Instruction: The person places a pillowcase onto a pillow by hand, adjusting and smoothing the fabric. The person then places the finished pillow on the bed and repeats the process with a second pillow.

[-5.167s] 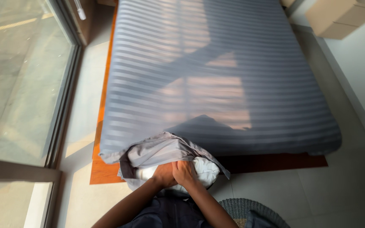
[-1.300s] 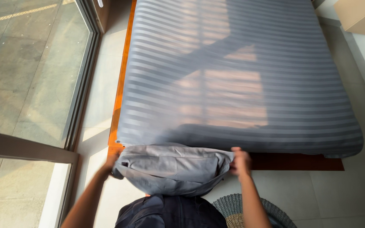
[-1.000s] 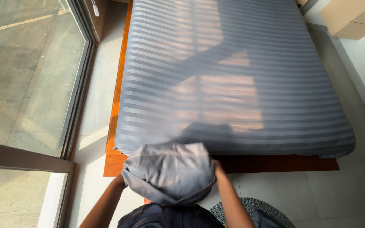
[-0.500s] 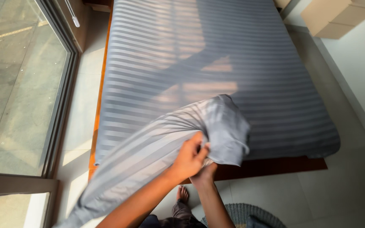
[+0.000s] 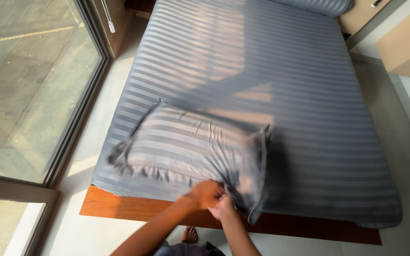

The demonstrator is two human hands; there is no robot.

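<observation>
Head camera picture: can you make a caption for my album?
Both hands, left and right, grip the edge of a grey striped pillow on the striped bed.

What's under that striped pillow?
The pillow lies on the bed's striped sheet, with both hands gripping its near edge. The sheet right beneath it is covered, so anything there is hidden.

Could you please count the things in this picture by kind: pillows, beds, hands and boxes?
Pillows: 2, the striped grey pillow under the hands and a second pillow at the bed's far end.
Beds: 1, the bed with striped grey sheet.
Hands: 2, left hand and right hand.
Boxes: 1, a tan box.
Total: 6
</observation>
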